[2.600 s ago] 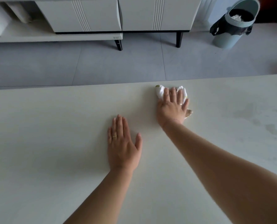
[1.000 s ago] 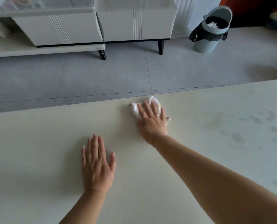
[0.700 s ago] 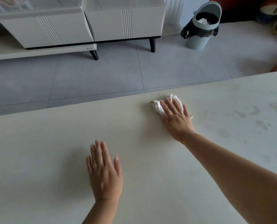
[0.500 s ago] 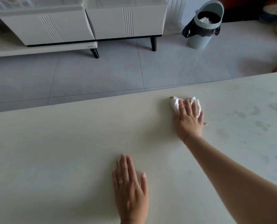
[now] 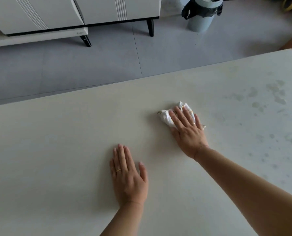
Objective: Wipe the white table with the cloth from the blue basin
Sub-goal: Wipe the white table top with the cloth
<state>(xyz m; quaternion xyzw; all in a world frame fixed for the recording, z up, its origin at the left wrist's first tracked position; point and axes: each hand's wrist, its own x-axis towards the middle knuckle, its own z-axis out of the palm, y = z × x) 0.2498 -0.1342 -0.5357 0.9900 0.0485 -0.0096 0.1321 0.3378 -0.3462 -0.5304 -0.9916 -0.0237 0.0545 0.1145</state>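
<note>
The white table fills the lower part of the head view. A crumpled white cloth lies on it right of the middle. My right hand presses flat on the cloth with straight fingers, covering most of it. My left hand rests flat on the bare tabletop, nearer to me and to the left of the cloth. Greyish smudges and spots mark the table's right part. The blue basin is not in view.
Beyond the table's far edge is grey tiled floor. A white cabinet on black legs stands at the back left. A pale blue bin with a black liner stands at the back right.
My right hand has slid the cloth to the left, back to the right, and now nearer to me, away from the far edge. My left hand stays flat on the table.
</note>
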